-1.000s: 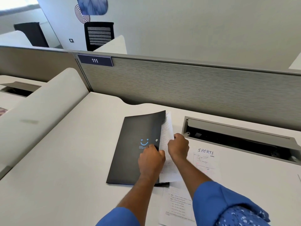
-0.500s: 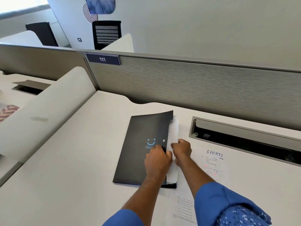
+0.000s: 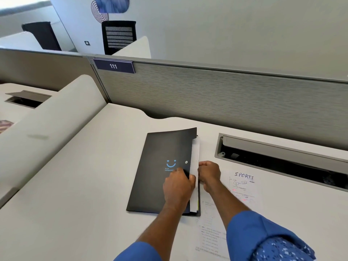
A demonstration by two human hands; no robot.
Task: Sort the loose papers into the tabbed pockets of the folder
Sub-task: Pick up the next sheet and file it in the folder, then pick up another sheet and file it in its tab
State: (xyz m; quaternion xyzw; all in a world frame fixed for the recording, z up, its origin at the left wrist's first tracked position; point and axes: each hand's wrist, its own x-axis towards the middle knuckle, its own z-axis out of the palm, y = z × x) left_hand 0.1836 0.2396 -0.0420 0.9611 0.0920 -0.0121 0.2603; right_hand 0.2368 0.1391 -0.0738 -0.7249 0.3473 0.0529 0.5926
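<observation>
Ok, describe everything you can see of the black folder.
The folder is matte black, plastic-looking, with a blue smiley print and a round stud. It lies flat on the desk, nearly closed, opening to the right. A white sheet sticks out of that edge. The left hand grips the cover's edge; the right hand holds the sheet.

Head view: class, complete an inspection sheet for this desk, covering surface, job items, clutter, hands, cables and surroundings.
Surface: pale desk, flat.
Job's things: black folder; white sheet partly inside its right edge; SPORTS sheet and printed sheet loose on the desk.
Clutter: nothing seen.
Hands: left hand grips the folder's edge; right hand pinches the white sheet.
Cables: nothing seen; desk hatch dark inside.
Surroundings: grey partition, 111 sign, black chair.
</observation>
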